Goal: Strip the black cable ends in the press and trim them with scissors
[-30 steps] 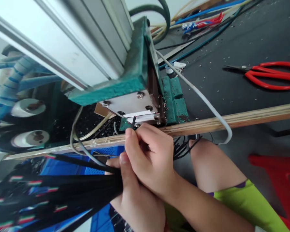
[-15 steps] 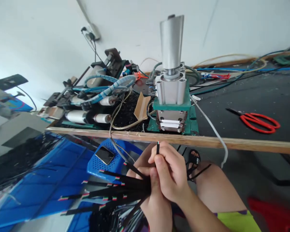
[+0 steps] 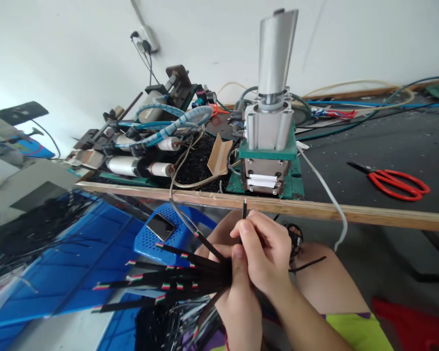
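Note:
My left hand (image 3: pixel 236 287) is closed around a bundle of black cables (image 3: pixel 201 278). Their ends fan out to the left, showing short red, white and green wires. Between thumb and fingers, my right hand (image 3: pixel 265 248) pinches a single black cable (image 3: pixel 245 209), held upright with its coloured wire tips at the top. The two hands touch each other just below the bench edge. Beyond that cable stands a pneumatic press (image 3: pixel 267 131) with a silver cylinder on a green base; a narrow slot with white strips faces me.
Red-handled scissors (image 3: pixel 398 183) lie on the dark bench (image 3: pixel 336 170) at right. Another machine with blue hoses (image 3: pixel 175 131) stands at left. A phone (image 3: pixel 161 226) rests on a blue stool (image 3: pixel 146 243). A grey tube (image 3: pixel 325 195) hangs over the wooden edge. More cables lie on blue sheeting (image 3: pixel 109 234).
The view has shifted, so the bench and press appear farther right. Both hands keep their holds, and the single cable's tip now appears higher, in front of the bench edge.

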